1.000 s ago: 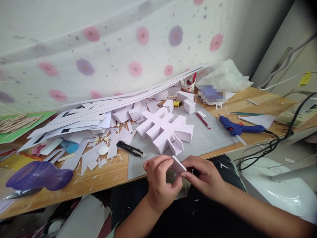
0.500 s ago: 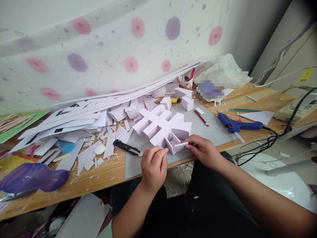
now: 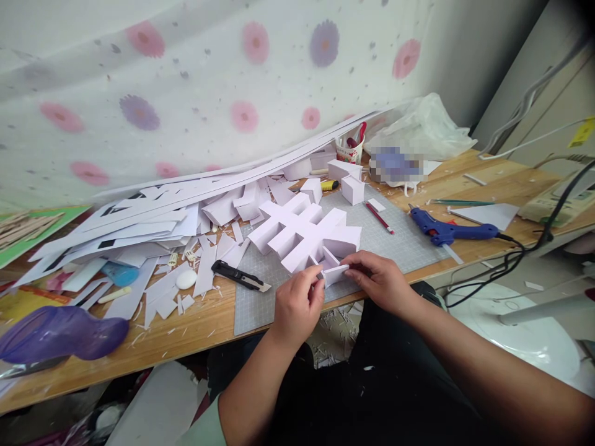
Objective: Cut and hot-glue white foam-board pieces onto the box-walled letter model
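Note:
A white foam-board model (image 3: pixel 309 230) with several hollow, box-like arms lies on the grey cutting mat (image 3: pixel 253 310). My right hand (image 3: pixel 379 275) pinches the right end of a small white foam-board strip (image 3: pixel 335 273), which stands across the open front of the model's nearest arm. At the left corner of that same arm, my left hand (image 3: pixel 298 302) is closed, thumb and forefinger pressed against the board. Its fingertips partly cover the corner, and whether the strip touches the walls all along cannot be told. Left of my left hand lies a black utility knife (image 3: pixel 239 275), blade out.
A blue hot glue gun (image 3: pixel 450 230) and its cable lie at the right. Beyond the model are a red pencil (image 3: pixel 380 218), loose white blocks (image 3: pixel 352 189) and a cup of tools (image 3: pixel 349 152). Board scraps (image 3: pixel 153 229) and a purple object (image 3: pixel 65 334) cover the left side.
My right hand has brought the strip leftward against the front of the model's nearest arm. My left hand has moved right and up to the arm's corner. The view has shifted slightly.

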The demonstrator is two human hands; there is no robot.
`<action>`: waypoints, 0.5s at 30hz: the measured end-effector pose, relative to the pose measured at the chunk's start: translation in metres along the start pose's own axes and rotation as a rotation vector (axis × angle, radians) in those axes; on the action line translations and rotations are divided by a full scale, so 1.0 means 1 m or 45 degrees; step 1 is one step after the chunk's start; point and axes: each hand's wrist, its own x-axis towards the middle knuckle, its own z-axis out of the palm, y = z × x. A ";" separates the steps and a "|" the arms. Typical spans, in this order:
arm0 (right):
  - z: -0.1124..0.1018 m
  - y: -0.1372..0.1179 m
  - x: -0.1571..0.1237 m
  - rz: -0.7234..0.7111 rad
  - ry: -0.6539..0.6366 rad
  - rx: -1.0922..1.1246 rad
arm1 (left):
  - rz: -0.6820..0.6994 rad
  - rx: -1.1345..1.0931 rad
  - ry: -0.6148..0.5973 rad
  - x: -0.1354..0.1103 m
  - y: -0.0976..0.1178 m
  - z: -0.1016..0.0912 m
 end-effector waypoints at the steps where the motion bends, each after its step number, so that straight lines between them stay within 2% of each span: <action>1: 0.000 0.000 0.000 -0.004 0.006 -0.003 | -0.009 -0.020 -0.017 0.001 0.001 0.001; 8: 0.003 0.002 -0.002 -0.026 0.040 -0.011 | -0.110 -0.064 -0.134 0.008 0.006 0.006; 15: 0.005 0.003 -0.002 -0.053 0.049 -0.059 | -0.132 0.011 -0.128 0.011 0.007 0.012</action>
